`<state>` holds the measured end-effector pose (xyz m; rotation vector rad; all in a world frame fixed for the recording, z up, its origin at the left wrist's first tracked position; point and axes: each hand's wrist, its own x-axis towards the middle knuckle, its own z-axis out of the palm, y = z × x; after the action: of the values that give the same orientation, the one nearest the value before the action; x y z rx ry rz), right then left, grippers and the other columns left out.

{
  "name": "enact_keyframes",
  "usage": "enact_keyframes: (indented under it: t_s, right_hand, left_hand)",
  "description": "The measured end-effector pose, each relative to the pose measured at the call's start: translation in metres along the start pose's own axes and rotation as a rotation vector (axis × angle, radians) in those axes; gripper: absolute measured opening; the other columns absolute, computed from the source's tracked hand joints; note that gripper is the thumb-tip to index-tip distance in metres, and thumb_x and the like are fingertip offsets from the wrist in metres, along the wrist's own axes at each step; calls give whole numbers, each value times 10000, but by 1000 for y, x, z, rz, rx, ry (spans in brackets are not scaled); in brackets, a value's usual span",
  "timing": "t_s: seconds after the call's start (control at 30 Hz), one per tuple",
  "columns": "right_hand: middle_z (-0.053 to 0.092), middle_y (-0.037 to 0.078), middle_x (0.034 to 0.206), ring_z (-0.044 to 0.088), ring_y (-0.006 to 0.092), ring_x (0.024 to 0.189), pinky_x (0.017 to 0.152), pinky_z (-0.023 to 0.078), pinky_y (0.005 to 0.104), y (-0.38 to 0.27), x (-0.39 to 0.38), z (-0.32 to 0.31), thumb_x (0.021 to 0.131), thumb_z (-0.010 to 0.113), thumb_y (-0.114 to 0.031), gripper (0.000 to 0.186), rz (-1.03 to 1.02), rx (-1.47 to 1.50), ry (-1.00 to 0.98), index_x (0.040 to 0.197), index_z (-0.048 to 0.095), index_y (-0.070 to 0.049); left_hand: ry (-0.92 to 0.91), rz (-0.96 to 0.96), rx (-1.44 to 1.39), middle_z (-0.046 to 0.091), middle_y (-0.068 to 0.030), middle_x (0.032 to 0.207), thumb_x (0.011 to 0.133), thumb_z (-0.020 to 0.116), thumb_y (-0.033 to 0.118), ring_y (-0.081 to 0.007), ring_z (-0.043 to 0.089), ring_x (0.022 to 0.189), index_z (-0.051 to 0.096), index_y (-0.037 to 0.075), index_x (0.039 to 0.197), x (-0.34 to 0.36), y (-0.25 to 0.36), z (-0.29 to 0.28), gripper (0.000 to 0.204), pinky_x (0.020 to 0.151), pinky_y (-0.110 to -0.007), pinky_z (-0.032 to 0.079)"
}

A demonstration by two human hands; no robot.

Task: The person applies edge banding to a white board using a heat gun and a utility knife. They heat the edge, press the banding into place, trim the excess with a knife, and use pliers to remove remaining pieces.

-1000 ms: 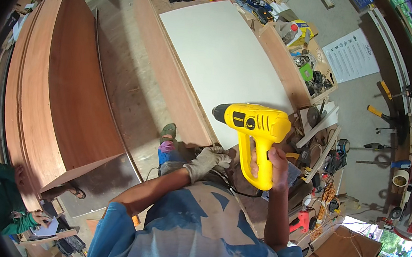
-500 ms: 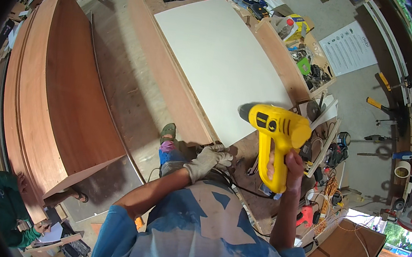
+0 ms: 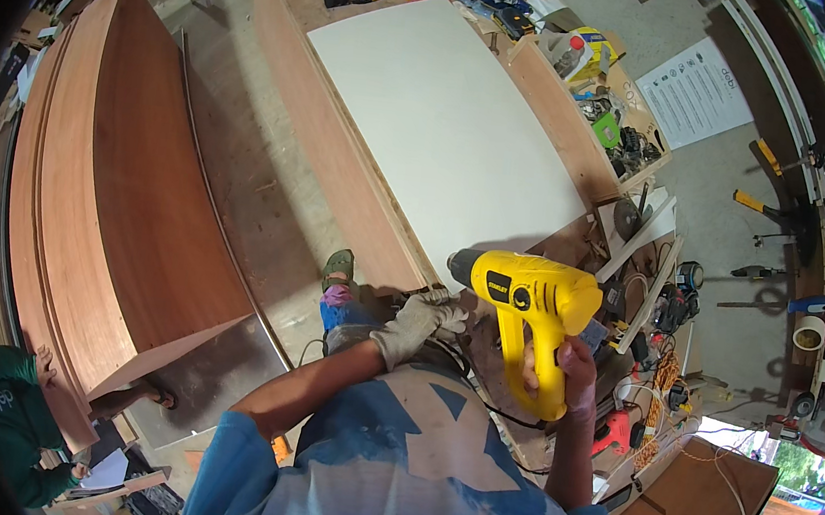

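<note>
The right hand (image 3: pixel 576 375) is bare and wraps its fingers around the grip of the yellow heat gun (image 3: pixel 530 290). It holds the heat gun up in the air, over the near end of the white sheet (image 3: pixel 446 130). The black nozzle (image 3: pixel 463 265) points left. I cannot tell if the heat gun is on.

The left hand (image 3: pixel 421 324) wears a pale glove. It is low, in front of the belly, near the close corner of the white sheet. Its fingers bend, but I cannot tell if they grip something.

The nozzle is near the left hand. If it is hot and the right hand tips down, it could burn the glove or the fingers. If hot air blows on one spot too long, the white sheet could bubble or curl. One hand bears the whole heat gun, so a loose grip could let it drop and dent the white sheet.

A black cord (image 3: pixel 506 415) loops close to the body. An arm could catch it and jerk whatever it is tied to. Many tools crowd the right side, with a red tool (image 3: pixel 613 432) by the right arm. A wide swing could bump them.
</note>
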<state>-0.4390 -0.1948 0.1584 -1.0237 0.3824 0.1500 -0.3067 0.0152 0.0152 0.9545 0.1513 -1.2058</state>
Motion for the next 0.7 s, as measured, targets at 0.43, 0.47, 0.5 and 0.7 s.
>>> enact_keyframes:
  t_s: [0.43,0.47,0.5,0.7]
  right_hand:
    - [635,161,852,612,214,572,519,506,314,-8,12,1,954,615,-441,569,36,-42,-50,1215,547,59]
    - [633,161,835,604,214,559,496,497,310,-9,2,0,945,632,-432,560,11,-44,8,1204,552,58]
    - [631,160,836,602,213,560,491,495,310,-13,-7,-1,948,630,-431,552,14,-71,50,1196,554,56]
    - [606,150,816,583,207,566,472,482,314,-14,-25,-23,965,606,-449,524,-127,-62,243,1163,550,33]
  left_hand:
    - [13,-21,6,686,-95,1054,959,643,120,-213,697,935,538,-7,1304,0,0,-1,383,803,-321,584]
    - [13,-17,-5,688,-96,1054,953,650,111,-212,698,927,541,-13,1302,1,-3,-1,385,794,-317,585]
    - [16,-9,-16,689,-98,1053,948,656,102,-212,700,919,544,-18,1299,2,-5,-3,387,784,-312,587]
    - [59,-33,-43,690,-115,1096,941,660,72,-213,704,924,531,-40,1315,1,-2,2,411,780,-304,598]
